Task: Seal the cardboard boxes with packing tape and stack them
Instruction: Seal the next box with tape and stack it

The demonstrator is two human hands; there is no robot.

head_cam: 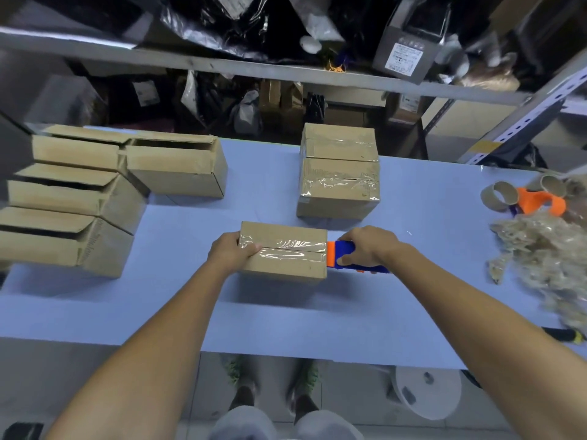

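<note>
We have the cardboard box (pixel 282 252) near the middle of the pale blue surface (pixel 413 296), towards its front edge. It is plain brown with its flaps closed. A strip of clear packing tape (pixel 286 249) runs along the top seam from end to end, shiny and a little wrinkled. We can read no print on it.

Our left grip (pixel 230 254) clasps the box's left end, with the thumb lying on the taped top. Our right grip (pixel 370 247) is closed round a blue and orange tape dispenser (pixel 341 254), which sits against the box's right end.

Beyond it are two taped boxes (pixel 338 188), touching, one right behind the other. At the left four open boxes (pixel 176 166) stand close together with their flaps up. At the right edge lie empty tape cores (pixel 498 196), an orange dispenser (pixel 540 201) and a heap of crumpled used tape (pixel 546 249).

A metal shelf (pixel 222 66) behind the surface holds dark bags and parcels. A grey carton (pixel 406 55) there carries a white label whose print is too small for us to read.
</note>
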